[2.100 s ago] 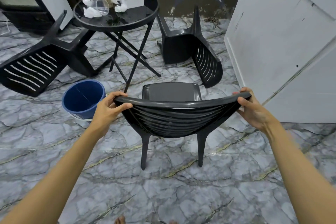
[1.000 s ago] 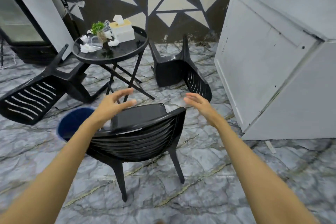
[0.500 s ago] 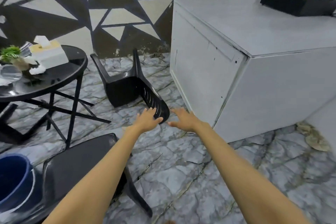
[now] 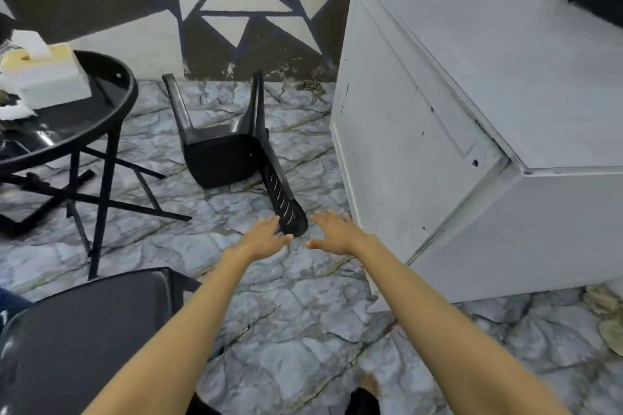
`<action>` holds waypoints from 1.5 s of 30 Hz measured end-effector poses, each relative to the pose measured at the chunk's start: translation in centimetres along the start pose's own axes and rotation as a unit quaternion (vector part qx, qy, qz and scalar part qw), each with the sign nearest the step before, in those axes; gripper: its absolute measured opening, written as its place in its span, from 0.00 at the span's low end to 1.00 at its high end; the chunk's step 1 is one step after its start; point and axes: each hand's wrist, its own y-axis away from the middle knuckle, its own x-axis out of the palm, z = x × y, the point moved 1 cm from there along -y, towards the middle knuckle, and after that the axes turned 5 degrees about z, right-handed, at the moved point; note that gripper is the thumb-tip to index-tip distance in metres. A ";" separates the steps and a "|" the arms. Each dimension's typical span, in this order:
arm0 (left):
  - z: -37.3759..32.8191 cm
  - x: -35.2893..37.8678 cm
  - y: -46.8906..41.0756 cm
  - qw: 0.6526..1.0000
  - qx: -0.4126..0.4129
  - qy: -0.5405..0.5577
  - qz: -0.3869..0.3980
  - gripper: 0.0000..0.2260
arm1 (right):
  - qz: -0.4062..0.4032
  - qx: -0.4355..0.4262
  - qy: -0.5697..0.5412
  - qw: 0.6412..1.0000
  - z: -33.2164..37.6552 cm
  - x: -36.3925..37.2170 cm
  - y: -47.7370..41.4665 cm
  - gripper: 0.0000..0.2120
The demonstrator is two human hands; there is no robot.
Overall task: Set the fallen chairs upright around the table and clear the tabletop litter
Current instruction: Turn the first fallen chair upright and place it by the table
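A black plastic chair (image 4: 229, 152) lies tipped on its back on the marble floor, legs pointing at the wall, slatted backrest stretching toward me. My left hand (image 4: 264, 236) is open, fingers just at the left side of the backrest's top edge. My right hand (image 4: 332, 232) is open too, a little to the right of that edge, not touching it. A second black chair (image 4: 84, 330) stands upright at the lower left. The round black table (image 4: 111, 77) at the left carries a white tissue box (image 4: 43, 74) and crumpled white tissue (image 4: 15, 111).
A large white cabinet (image 4: 455, 131) stands close on the right of the fallen chair, leaving a narrow gap. The table's crossed black legs (image 4: 104, 185) spread over the floor at the left. Debris (image 4: 606, 320) lies on the floor at the far right.
Both hands let go of the upright chair's backrest and it now stands at the lower left. I turned right and came closer; my open hands have reached the fallen chair's backrest.
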 end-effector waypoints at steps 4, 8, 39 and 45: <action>-0.7 -0.3 -5.0 0.993 -0.046 0.098 -0.041 0.29 | 0.043 -0.057 0.066 0.995 -4.2 -2.7 -6.9 0.36; -1.2 0.2 -8.3 0.977 -0.076 0.189 -0.058 0.30 | 0.080 -0.107 0.116 0.984 -6.6 -5.2 -11.5 0.38; 18.5 25.4 -59.0 0.752 0.176 0.533 -0.346 0.33 | -0.016 -0.498 0.415 0.761 -16.8 6.0 -56.3 0.31; 16.4 27.2 -60.4 0.747 0.162 0.476 -0.435 0.34 | -0.014 -0.536 0.388 0.750 -16.9 6.2 -56.7 0.25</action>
